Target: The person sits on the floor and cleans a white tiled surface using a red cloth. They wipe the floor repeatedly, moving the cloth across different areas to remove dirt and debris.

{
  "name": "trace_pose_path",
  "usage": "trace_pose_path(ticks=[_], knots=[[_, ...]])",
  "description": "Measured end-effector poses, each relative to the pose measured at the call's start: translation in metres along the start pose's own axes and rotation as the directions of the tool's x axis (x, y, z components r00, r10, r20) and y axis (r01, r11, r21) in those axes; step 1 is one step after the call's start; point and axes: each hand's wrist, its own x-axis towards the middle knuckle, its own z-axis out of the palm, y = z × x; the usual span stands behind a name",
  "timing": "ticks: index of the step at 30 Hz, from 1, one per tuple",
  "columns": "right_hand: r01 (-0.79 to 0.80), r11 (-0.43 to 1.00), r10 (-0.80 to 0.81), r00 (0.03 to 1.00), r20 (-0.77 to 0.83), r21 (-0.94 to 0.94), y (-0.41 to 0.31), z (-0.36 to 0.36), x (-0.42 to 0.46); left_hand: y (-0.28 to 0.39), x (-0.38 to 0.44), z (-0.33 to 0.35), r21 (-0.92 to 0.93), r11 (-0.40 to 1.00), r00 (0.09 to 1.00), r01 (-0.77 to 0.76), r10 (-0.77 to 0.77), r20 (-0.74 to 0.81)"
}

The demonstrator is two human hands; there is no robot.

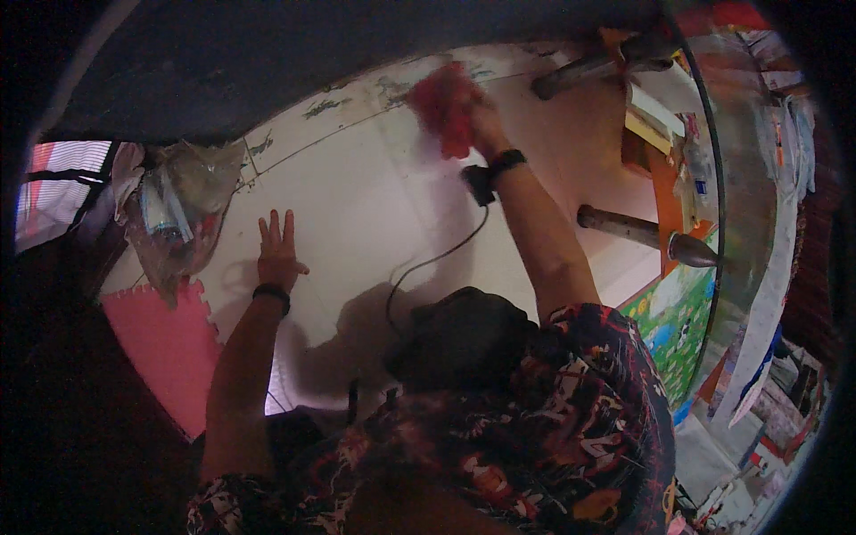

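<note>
My right hand (490, 124) grips a red cloth (443, 110) against or just above a pale, smooth surface (328, 180); the cloth is blurred. Around my right wrist is a dark band, and a small black device (479, 185) with a thin cable hangs beside it. To the left, my left hand (277, 257) is spread over the same surface, fingers apart and holding nothing. A shadow falls beside it, and I cannot tell whether the palm touches. Dark seams and worn, stained patches (324, 107) mark the surface's far edge.
A clear plastic bag with things inside (170, 207) is at the left, above a pink interlocking foam mat (164, 348). Turned posts (622, 224) stick out on the right, near books or papers (649, 117) and a green printed board or sheet (675, 321).
</note>
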Motion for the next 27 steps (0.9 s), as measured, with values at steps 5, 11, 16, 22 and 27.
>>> trace_pose_path(ticks=[5, 11, 16, 22, 27], knots=[[0.145, 0.970, -0.097, 0.968, -0.232, 0.196, -0.051, -0.103, -0.055, -0.009, -0.002, 0.015, 0.058, 0.998, 1.000, 0.019, -0.018, -0.006], [-0.068, 0.420, -0.383, 0.891, -0.244, -0.905, -0.031, -0.229, -0.061, -0.001, 0.006, 0.004, 0.131, 0.991, 0.994, 0.027, -0.041, 0.102], [-0.087, 0.415, -0.425, 0.862, -0.278, -0.906, -0.013, -0.200, -0.038, -0.001, 0.004, 0.007, 0.196, 0.978, 0.987, 0.065, -0.092, 0.129], [-0.029, 0.079, -0.532, 0.844, -0.067, -0.996, -0.011, -0.085, -0.005, -0.010, -0.001, 0.020, 0.271, 0.962, 0.999, -0.036, 0.041, -0.014], [0.194, 0.295, -0.337, 0.937, 0.088, -0.936, -0.013, 0.037, 0.006, 0.004, 0.010, -0.002, 0.184, 0.982, 0.980, 0.027, -0.063, 0.190]])
